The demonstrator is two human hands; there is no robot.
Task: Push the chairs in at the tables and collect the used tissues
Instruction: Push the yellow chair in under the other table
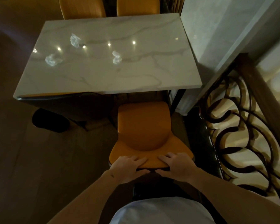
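A marble table (136, 75) stands ahead. An orange chair (142, 126) sits at the table's near edge, its seat partly under it. Both hands grip the chair's backrest top, left hand (128, 167) and right hand (176, 165), fingers curled over it. Three crumpled tissues (52, 59) (75, 39) (116, 57) lie on the table's left half.

Dim wooden floor (23, 159), scrolled railing (249, 143)
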